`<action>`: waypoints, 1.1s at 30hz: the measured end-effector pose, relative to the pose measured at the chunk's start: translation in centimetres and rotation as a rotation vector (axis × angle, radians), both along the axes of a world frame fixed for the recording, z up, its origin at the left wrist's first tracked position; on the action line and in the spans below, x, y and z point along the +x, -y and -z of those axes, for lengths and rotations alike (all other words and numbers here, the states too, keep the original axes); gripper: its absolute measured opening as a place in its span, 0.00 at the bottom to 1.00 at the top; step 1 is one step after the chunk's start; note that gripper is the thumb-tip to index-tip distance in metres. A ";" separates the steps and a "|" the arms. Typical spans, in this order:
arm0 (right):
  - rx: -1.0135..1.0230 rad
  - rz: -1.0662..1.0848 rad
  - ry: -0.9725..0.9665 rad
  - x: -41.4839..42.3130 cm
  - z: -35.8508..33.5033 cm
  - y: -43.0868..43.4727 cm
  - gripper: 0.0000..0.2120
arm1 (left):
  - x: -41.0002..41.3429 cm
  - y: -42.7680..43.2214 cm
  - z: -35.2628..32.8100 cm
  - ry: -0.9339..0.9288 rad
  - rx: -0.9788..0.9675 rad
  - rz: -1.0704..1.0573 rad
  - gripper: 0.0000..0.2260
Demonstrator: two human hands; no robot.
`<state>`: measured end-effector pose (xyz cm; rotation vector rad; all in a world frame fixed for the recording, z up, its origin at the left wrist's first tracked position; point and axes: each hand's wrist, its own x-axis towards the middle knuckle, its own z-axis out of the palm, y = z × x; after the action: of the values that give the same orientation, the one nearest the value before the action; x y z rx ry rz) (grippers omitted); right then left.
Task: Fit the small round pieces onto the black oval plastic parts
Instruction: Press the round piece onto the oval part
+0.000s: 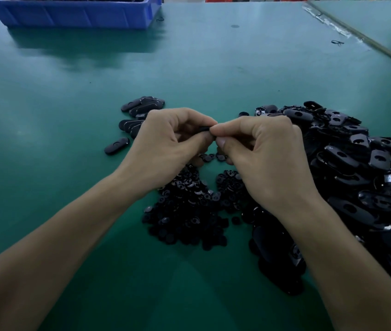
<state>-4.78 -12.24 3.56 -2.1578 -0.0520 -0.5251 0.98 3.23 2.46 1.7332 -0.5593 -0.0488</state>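
Head view: my left hand (165, 139) and right hand (261, 158) pinch one black oval plastic part (204, 128) above the small round black pieces (189, 206), mid-table. I judge a fitting is underway; next, firm thumb pressure.

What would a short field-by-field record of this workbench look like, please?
left hand: pinching the black held part, mostly hidden
right hand: pinching the same part
round pieces: heap under the hands
oval parts: large heap, right
smaller oval group: beyond left hand
blue bin: far left
table: green
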 end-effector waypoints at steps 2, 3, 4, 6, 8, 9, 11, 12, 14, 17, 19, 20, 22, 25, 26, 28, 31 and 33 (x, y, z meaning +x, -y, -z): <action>-0.007 -0.014 -0.006 0.0 -0.1 0.0 0.09 | 0.1 -0.1 0.1 0.000 -0.001 0.008 0.07; -0.005 -0.024 -0.009 0.0 -0.1 0.0 0.09 | 0.2 -0.2 0.1 -0.004 0.003 0.018 0.07; -0.001 -0.038 -0.016 -0.1 -0.1 0.0 0.08 | 0.1 -0.2 0.1 -0.009 0.010 0.034 0.06; 0.007 -0.057 -0.028 -0.1 -0.2 0.0 0.09 | 0.0 -0.1 0.1 -0.026 0.027 0.071 0.05; -0.006 -0.039 -0.020 0.0 -0.2 0.2 0.10 | 0.1 -0.1 0.1 -0.041 0.030 0.084 0.05; -0.011 -0.033 -0.023 0.0 -0.2 0.4 0.11 | 0.1 -0.1 0.0 -0.044 0.030 0.082 0.05; 0.017 -0.062 -0.048 0.0 -0.3 0.5 0.12 | 0.2 0.0 -0.1 -0.050 0.022 0.076 0.06; 0.052 -0.085 -0.064 0.0 -0.3 0.6 0.12 | 0.2 -0.1 -0.1 -0.054 0.016 0.074 0.07; 0.104 -0.095 -0.091 0.1 -0.2 0.6 0.11 | 0.3 -0.1 -0.2 -0.068 0.001 0.079 0.06; 0.149 -0.076 -0.097 0.3 -0.1 1.1 0.08 | 0.2 -0.1 -0.2 -0.093 -0.042 0.097 0.05; 0.170 -0.070 -0.096 0.3 0.0 1.2 0.06 | 0.1 -0.1 -0.2 -0.092 -0.065 0.109 0.07; 0.181 -0.070 -0.096 0.4 0.0 1.3 0.06 | 0.1 -0.1 -0.2 -0.101 -0.079 0.109 0.07; 0.201 -0.079 -0.101 0.4 0.0 1.2 0.06 | 0.1 -0.2 -0.2 -0.142 -0.110 0.098 0.08; 0.193 -0.095 -0.107 0.4 0.2 1.3 0.05 | 0.1 -0.1 -0.3 -0.154 -0.109 0.090 0.08; 0.192 -0.096 -0.109 0.4 0.2 1.3 0.04 | 0.0 -0.1 -0.4 -0.148 -0.104 0.093 0.08; 0.182 -0.101 -0.115 0.5 0.2 1.4 0.04 | -0.1 -0.1 -0.5 -0.137 -0.106 0.099 0.07; 0.162 -0.114 -0.121 0.5 0.2 1.4 0.05 | 0.0 -0.2 -0.6 -0.128 -0.107 0.093 0.07; 0.155 -0.113 -0.114 0.5 0.2 1.3 0.05 | 0.0 -0.2 -0.6 -0.126 -0.108 0.087 0.07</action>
<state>-4.28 -13.59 3.41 -2.0162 -0.0678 -0.3293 0.98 3.40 3.06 1.5888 -0.5339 -0.1852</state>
